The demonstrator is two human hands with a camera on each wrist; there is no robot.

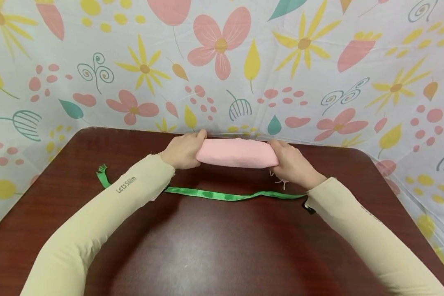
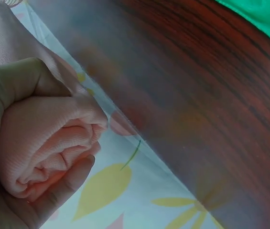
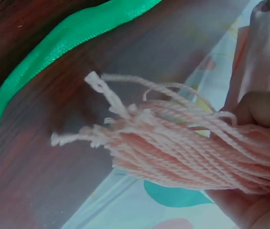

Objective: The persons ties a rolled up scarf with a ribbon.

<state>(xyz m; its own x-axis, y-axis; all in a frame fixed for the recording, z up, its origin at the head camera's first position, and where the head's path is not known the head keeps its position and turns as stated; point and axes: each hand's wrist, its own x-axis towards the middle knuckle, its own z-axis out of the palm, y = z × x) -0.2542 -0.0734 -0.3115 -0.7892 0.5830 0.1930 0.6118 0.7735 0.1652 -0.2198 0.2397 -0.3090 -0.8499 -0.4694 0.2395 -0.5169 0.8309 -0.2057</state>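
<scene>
A pink cloth roll (image 1: pixel 238 153) is held lengthwise between both hands, above the far part of the table. My left hand (image 1: pixel 183 151) grips its left end, where coiled layers (image 2: pixel 58 157) show between thumb and fingers in the left wrist view. At the other end, my right hand (image 1: pixel 294 164) grips the roll. A bundle of pink twisted cord fringe (image 3: pixel 173 152) sticks out of that hand in the right wrist view, loose ends hanging. Nearer to me, a green satin ribbon (image 1: pixel 214 195) lies across the table, partly hidden by the left sleeve.
The dark wood-grain table (image 1: pixel 214 250) has rounded far corners. A floral-patterned curtain (image 1: pixel 222 90) hangs right behind its far edge. A small black item (image 1: pixel 308 207) shows beside the right cuff; its kind is unclear.
</scene>
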